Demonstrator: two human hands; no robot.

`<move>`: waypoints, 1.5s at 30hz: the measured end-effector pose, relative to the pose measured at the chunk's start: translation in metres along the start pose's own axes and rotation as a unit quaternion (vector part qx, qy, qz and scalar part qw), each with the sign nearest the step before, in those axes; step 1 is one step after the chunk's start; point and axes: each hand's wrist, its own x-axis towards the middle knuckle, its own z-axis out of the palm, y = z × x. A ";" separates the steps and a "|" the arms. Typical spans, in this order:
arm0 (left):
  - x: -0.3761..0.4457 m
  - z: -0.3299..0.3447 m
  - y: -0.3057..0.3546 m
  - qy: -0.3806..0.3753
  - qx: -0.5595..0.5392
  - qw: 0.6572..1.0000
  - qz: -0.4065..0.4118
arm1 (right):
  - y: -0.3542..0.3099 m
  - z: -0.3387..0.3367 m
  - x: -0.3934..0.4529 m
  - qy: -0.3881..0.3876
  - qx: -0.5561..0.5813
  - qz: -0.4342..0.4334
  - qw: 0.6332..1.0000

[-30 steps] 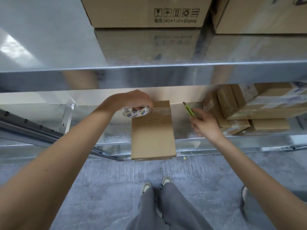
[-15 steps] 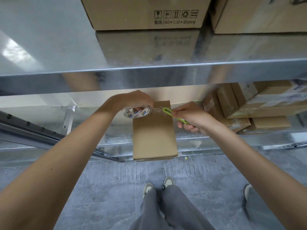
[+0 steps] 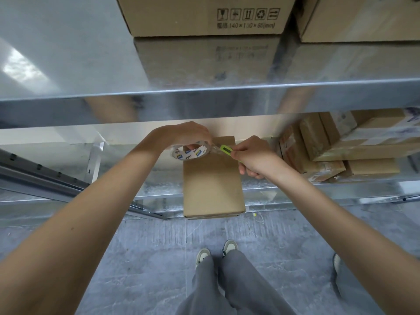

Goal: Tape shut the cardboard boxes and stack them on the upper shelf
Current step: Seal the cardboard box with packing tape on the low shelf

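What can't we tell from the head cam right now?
- Cutter blade: too small, in clear tape glare.
- Far end of the box: hidden behind the tape roll and left hand.
- Right hand fingertips: curled under, out of sight.
- Upper shelf boxes: tops cut off by the frame edge.

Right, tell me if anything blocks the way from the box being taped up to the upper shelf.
The cardboard box lies under the upper shelf, so it must come out forward first. Two boxes already sit there; bare shelf shows to their left.
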 end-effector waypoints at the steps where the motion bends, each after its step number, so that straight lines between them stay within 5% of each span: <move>1: 0.000 0.000 0.000 0.001 -0.002 1.000 0.000 | 0.000 -0.001 -0.001 0.001 -0.002 0.001 1.000; 22: 0.003 0.000 -0.006 0.002 -0.037 0.999 -0.009 | 0.016 0.018 -0.017 -0.034 0.010 0.013 0.999; 35: -0.002 -0.003 -0.005 -0.008 -0.038 0.999 -0.011 | 0.059 0.007 0.003 0.181 0.007 -0.094 0.979; 45: -0.007 -0.001 -0.002 -0.002 -0.024 1.000 -0.015 | 0.043 0.047 0.051 0.180 0.059 0.045 0.981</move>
